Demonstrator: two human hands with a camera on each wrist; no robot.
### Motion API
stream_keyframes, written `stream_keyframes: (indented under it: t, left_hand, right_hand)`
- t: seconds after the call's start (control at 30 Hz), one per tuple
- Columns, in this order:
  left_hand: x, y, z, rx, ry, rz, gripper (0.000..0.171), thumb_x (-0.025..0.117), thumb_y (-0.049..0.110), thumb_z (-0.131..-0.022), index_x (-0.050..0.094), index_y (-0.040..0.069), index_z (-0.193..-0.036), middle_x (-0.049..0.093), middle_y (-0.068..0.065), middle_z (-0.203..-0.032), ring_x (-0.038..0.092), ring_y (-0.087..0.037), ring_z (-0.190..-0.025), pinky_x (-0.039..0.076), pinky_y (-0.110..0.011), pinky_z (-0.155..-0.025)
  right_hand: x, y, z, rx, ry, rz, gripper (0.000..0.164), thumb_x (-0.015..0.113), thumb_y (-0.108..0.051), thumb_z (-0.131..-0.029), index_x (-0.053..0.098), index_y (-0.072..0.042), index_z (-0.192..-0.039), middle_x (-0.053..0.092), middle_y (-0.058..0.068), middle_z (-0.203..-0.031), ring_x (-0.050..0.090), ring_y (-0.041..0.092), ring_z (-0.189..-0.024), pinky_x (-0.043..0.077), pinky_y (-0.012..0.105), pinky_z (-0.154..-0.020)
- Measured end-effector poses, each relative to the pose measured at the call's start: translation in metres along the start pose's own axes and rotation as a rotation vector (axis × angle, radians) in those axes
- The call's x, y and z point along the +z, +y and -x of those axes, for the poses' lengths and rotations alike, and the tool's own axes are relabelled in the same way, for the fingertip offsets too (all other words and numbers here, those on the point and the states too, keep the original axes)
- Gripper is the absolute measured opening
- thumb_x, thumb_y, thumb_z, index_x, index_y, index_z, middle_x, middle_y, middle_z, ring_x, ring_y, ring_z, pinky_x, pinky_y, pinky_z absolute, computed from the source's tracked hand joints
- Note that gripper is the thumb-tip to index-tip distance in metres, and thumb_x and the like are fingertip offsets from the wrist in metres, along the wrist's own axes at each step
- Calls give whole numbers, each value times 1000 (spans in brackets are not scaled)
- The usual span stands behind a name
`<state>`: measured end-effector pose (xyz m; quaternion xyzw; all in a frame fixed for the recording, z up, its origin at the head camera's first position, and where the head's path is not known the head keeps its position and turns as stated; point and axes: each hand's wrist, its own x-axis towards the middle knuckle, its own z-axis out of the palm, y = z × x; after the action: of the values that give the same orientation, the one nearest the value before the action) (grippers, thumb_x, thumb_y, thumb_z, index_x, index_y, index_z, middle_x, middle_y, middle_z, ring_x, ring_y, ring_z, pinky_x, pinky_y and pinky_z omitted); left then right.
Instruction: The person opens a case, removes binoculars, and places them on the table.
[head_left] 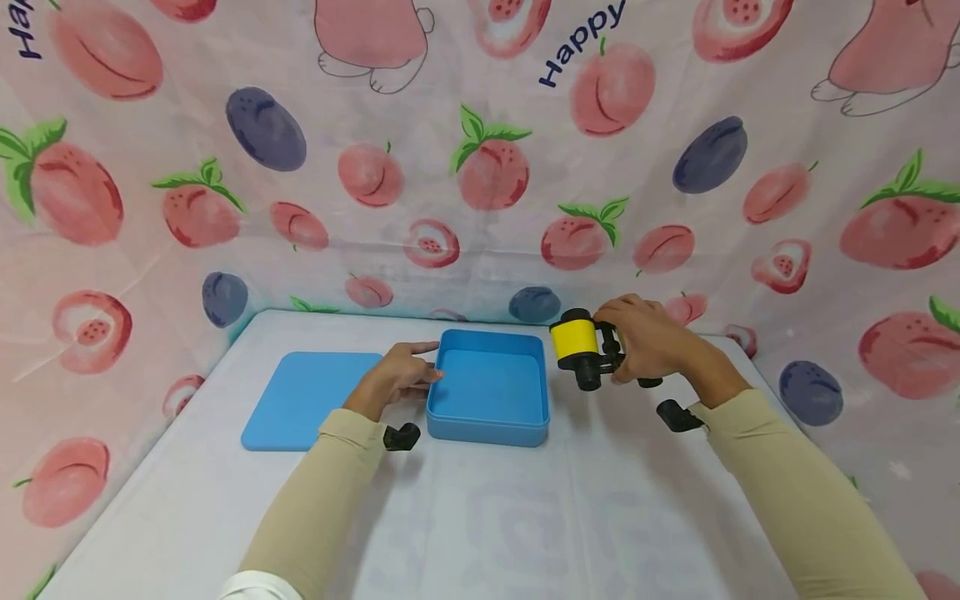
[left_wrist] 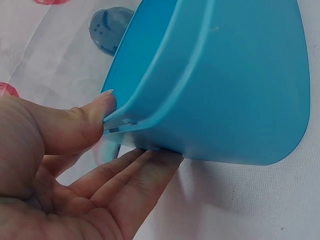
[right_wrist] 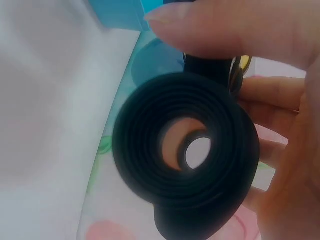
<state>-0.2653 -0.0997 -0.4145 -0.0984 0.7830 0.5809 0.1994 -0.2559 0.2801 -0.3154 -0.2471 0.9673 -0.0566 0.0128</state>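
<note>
An open blue box (head_left: 487, 432) stands near the middle of the table, its inside bare. At its left side my left hand (head_left: 401, 372) pinches the wall, thumb over the rim and fingers against the outside; the left wrist view shows this grip on the box (left_wrist: 240, 95) up close. To the right of the box, my right hand (head_left: 647, 337) grips a pair of black-and-yellow binoculars (head_left: 575, 340) and holds them above the table. One black eyecup (right_wrist: 135, 150) fills much of the right wrist view, with the thumb and fingers around the body.
A flat blue lid (head_left: 300, 408) lies on the white-covered table (head_left: 480, 525), left of the box and partly behind the left hand. A fruit-printed cloth (head_left: 450, 83) hangs along the back and sides of the table.
</note>
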Motion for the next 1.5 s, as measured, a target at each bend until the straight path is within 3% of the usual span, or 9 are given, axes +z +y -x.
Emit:
stream_keyframes:
  t: [0.53,1.1,1.5]
  left_hand:
    - [0,0,0,-5,-7,7,72,69,6,-99,39,22,-163,48,-19,-161,63,-37,-134,55,-51,-107]
    - [-1,-2,1,2,-4,-2,71,69,6,-100,40,21,-162,49,-20,-160,65,-37,-132,56,-51,-105]
    - [-2,-3,5,12,-37,11,72,67,3,-100,38,20,-163,47,-22,-161,60,-40,-137,55,-52,-108]
  right_hand:
    - [-2,19,11,-11,15,-30,87,95,-23,-65,59,-2,-141,58,18,-147,42,40,-138,38,68,-112]
    - [-10,22,28,28,17,-59,88,94,-21,-66,57,0,-142,55,22,-150,42,41,-137,42,69,-113]
    - [0,25,32,31,38,-68,87,94,-21,-63,59,-1,-140,58,21,-146,42,41,-135,37,70,-115]
